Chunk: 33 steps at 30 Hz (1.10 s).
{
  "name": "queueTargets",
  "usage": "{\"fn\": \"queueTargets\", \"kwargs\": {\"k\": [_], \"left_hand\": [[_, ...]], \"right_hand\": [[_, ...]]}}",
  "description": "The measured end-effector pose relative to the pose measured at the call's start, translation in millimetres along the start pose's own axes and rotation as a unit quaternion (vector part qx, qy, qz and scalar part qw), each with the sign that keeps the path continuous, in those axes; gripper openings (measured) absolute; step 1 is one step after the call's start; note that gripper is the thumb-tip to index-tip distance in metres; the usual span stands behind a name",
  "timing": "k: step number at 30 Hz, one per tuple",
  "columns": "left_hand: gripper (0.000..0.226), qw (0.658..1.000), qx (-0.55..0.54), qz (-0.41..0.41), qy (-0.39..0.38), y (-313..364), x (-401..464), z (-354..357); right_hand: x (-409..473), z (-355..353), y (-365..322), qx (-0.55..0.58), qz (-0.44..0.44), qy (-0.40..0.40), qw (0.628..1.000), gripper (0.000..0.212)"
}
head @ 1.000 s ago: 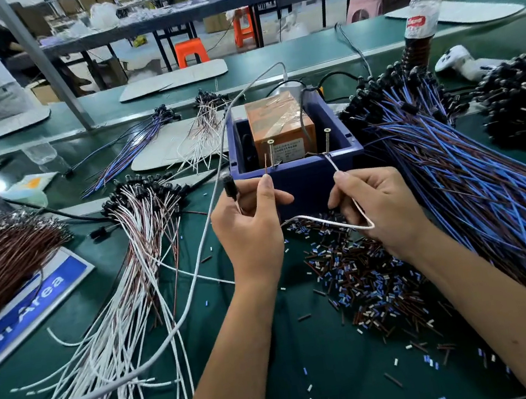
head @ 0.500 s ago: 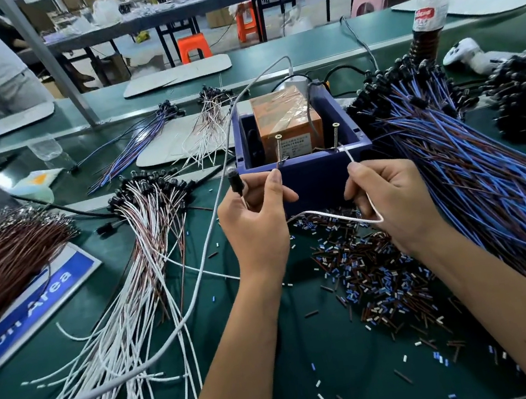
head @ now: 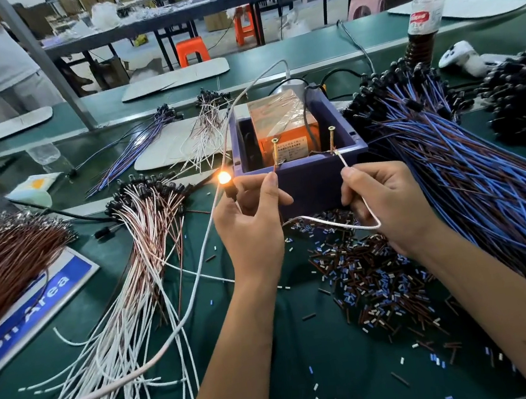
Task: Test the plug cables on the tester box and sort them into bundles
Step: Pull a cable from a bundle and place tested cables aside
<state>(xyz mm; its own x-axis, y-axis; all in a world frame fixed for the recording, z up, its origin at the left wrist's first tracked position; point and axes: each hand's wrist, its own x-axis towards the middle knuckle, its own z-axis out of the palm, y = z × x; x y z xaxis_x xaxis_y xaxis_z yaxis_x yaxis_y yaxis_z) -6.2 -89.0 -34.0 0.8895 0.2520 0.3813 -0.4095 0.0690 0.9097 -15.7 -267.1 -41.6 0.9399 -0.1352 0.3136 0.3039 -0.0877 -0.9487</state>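
**Hands hold one cable to the tester box, lamp lit**

Left hand (head: 253, 224) grips the cable's black plug end, where a small lamp (head: 224, 177) glows orange, and pinches a brown wire tip against the left screw (head: 275, 152) of the blue tester box (head: 302, 178). Right hand (head: 387, 202) pinches the white wire (head: 333, 225), its tip touching the right screw (head: 333, 138). A white-and-brown bundle (head: 136, 268) lies to the left, a blue bundle (head: 474, 176) to the right, cut sleeve bits (head: 370, 272) between.

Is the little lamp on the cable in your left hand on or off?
On. The lamp above the left hand glows orange.
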Motion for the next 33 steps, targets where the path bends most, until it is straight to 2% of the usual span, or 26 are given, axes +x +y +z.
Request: {"fn": "queueTargets", "kwargs": {"k": [6, 10, 15, 19, 22, 24, 26, 29, 31, 33], "left_hand": [[0.013, 1.0, 0.011, 0.013, 0.01, 2, -1, 0], [0.016, 0.999, 0.031, 0.038, -0.02, 13, -9, -1], [0.014, 0.991, 0.045, 0.064, -0.11, 26, -28, 36], [0.013, 0.975, 0.079, 0.065, -0.199, 41, -30, 98], [0.014, 0.964, 0.087, 0.051, -0.244, 53, -29, 158], [0.015, 0.964, 0.06, 0.009, -0.26, 61, -32, 205], [0.017, 0.959, -0.027, -0.081, -0.27, 69, -38, 249], [0.033, 0.918, -0.135, -0.224, -0.298, 80, -51, 309], [0.045, 0.912, -0.062, -0.214, -0.345, 78, -64, 346], [0.048, 0.895, 0.137, -0.102, -0.412, 72, -79, 370]], "right_hand": [[-2, -3, -1, 0.009, 0.003, 0.0, 1.0, 0.045], [-2, 0, -5, 0.037, 0.01, 0.004, 0.999, 0.046], [1, -26, -23, 0.11, 0.044, 0.038, 0.992, 0.044], [8, -89, -47, 0.151, 0.091, 0.061, 0.983, 0.047], [7, -162, -65, 0.103, 0.113, 0.157, 0.976, 0.039], [-3, -221, -77, 0.086, 0.135, 0.246, 0.956, 0.034], [-19, -277, -84, 0.123, 0.16, 0.318, 0.926, 0.032], [-52, -345, -91, 0.128, 0.2, 0.405, 0.883, 0.034], [-70, -375, -96, 0.057, 0.207, 0.506, 0.835, 0.029], [-83, -392, -100, -0.135, 0.201, 0.581, 0.777, 0.018]]}}
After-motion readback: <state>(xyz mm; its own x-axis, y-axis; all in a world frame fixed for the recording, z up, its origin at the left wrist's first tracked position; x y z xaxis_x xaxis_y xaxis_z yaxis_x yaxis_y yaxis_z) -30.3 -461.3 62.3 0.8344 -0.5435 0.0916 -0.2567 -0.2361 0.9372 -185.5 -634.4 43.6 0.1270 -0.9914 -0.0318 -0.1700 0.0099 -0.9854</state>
